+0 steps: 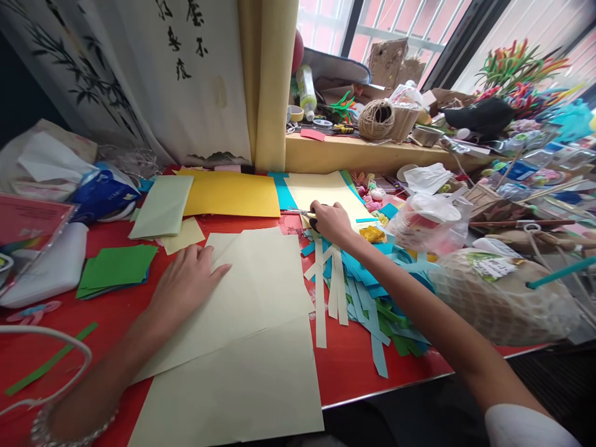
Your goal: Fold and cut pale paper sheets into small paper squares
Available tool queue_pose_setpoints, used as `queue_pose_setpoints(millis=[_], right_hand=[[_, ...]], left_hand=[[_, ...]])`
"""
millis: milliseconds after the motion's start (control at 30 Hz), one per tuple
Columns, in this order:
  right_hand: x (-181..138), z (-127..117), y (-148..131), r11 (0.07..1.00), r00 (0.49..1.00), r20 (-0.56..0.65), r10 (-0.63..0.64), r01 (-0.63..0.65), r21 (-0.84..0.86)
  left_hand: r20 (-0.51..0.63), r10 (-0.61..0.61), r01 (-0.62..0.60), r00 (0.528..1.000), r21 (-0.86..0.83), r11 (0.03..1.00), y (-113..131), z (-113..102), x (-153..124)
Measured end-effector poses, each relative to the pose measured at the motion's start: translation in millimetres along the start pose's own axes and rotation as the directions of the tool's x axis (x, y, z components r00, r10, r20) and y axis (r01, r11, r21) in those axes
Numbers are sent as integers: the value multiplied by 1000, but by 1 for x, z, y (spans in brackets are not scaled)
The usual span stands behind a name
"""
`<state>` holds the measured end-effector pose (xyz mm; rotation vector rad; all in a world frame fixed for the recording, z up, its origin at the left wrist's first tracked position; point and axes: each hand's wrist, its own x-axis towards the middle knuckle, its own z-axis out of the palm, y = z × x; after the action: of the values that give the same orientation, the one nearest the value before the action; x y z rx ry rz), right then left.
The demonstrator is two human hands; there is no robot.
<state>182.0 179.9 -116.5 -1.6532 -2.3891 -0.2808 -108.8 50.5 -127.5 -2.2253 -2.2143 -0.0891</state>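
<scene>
My left hand [189, 276] lies flat with its thumb apart on large pale green sheets of paper [261, 279], at their left edge. Farther out, my right hand [333, 222] has its fingers closed round the dark handles of a pair of scissors [305, 213], whose blades point left. The scissors are low over the red table, just beyond the sheets' top right corner. Beneath and behind that hand is a cream sheet [321, 189]. Cut pale strips [320, 298] and a heap of blue strips [363, 273] lie beside my right forearm.
Yellow card [233, 194], folded pale green paper [162, 205] and green squares [116, 270] lie on the red table [344, 366]. A white cable [69, 338] curves at lower left. A netted bag [503, 298] and craft clutter crowd the right. Twine [375, 121] sits on the sill.
</scene>
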Motion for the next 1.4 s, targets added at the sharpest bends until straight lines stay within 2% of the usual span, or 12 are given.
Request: queue_pose_setpoints(millis=[167,233,333,500,567,667,767,933,1067,1167,1267,1400], right_hand=[[-18,-21,-3,993,994,-88,65,-56,103],[-36,-37,-9,929,985,-129,111,-56,366],[-66,-56,-24,620,998,55,43,-70,782],[-96,-57,-44,286,977,212,-15,-199,937],[-98,-50,-44,247,971,241,3,-234,940],[-95,-41,-38,261,969,237,65,-246,934],[-92,-36,-31,208,957,267,116,-286,935],[-92,-34,-31,34,944,325,58,-327,944],[-93,-28,-32,45,947,285,148,-294,955],[-93,-22,-27,144,939,261,222,-296,944],[-93,-20,-19,328,939,208,274,-295,898],[-96,-32,-10,515,957,102,273,-235,824]], left_hand=[[63,-22,27,998,-76,997,-11,0,-1],[87,-21,33,996,-134,990,-13,1,1],[168,-53,90,984,-220,971,-12,-1,6],[113,-32,75,993,-397,915,-9,-14,10],[96,-73,115,993,-583,804,-9,-21,9],[145,-132,193,981,-841,505,-7,-28,5],[216,-154,251,964,-928,276,-2,-29,3],[192,-152,227,969,-937,265,8,-26,1],[177,8,162,984,-917,365,10,-28,0],[362,195,256,912,-870,421,5,-29,0],[484,161,361,860,-800,479,-2,-24,3],[414,87,284,906,-749,599,-7,-18,8]])
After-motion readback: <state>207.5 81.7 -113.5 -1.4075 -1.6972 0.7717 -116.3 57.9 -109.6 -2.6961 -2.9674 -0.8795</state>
